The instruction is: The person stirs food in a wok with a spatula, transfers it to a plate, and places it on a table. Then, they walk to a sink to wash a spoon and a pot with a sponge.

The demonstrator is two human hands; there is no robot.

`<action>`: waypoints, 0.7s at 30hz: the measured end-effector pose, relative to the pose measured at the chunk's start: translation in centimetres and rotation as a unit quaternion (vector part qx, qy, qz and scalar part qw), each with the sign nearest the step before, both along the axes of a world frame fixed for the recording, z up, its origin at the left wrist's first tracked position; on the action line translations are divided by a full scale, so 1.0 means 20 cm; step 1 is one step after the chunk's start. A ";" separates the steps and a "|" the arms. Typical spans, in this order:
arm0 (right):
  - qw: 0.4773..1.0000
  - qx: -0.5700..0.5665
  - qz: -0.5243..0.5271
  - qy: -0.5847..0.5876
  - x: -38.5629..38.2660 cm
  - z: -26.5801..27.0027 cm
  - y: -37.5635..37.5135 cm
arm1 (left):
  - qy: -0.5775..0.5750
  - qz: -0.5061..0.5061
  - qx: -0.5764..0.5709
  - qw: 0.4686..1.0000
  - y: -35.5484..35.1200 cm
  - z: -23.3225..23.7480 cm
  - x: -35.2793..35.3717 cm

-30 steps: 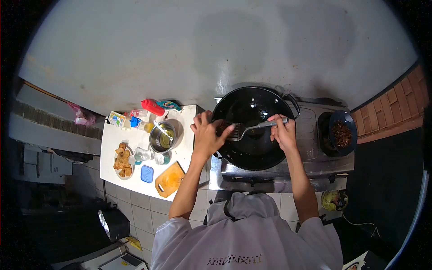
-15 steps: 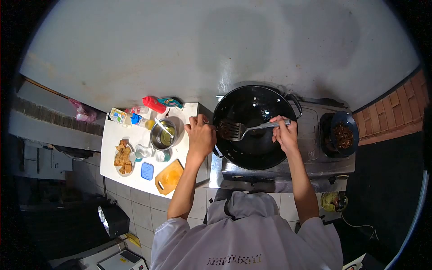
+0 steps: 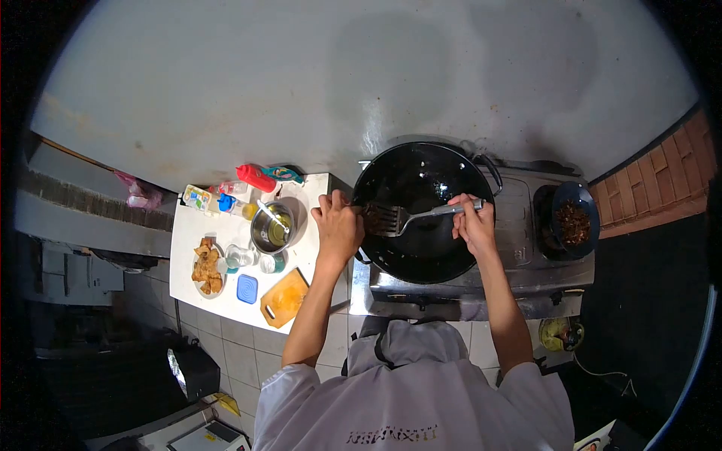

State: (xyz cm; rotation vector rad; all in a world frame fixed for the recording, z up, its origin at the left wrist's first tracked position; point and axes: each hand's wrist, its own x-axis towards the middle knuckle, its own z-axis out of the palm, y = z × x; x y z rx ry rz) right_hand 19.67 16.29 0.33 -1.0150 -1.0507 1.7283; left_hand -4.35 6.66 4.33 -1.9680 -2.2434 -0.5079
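A large black wok (image 3: 429, 255) sits on the stove. My right hand (image 3: 474, 225) is closed round the handle of a slotted metal spatula (image 3: 423, 216), held low over the wok. The slotted head points left, and a small dark clump of food (image 3: 371, 218) shows at its end. My left hand (image 3: 338, 227) is at the wok's left rim, close to the spatula head, with its fingers bent inward. What those fingers grip, if anything, is hidden. Some pale bits stick to the wok's inner wall.
Right of the wok, a dark pan (image 3: 592, 214) holds browned food. The white table (image 3: 218, 302) on the left bears a metal pot (image 3: 263, 234) with a utensil, a plate of fried pieces (image 3: 207, 269), a cutting board (image 3: 284, 298), a blue lid (image 3: 247, 289) and a red bottle (image 3: 256, 177).
My left hand has shifted slightly right, nearer the spatula head. The spatula and my right hand have moved very slightly left; the view has shifted a little.
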 end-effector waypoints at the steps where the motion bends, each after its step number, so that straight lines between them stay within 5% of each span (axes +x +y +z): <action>1: 1.000 0.000 0.000 0.001 0.00 0.00 0.00 | 0.012 0.016 0.009 1.000 0.01 0.00 0.00; 11: 1.000 -0.003 -0.004 0.008 0.00 -0.01 0.00 | 0.013 -0.004 -0.043 0.999 0.01 -0.02 0.00; 21: 1.000 -0.016 -0.010 0.003 0.00 0.00 -0.01 | -0.136 0.010 -0.012 0.991 0.01 0.01 -0.06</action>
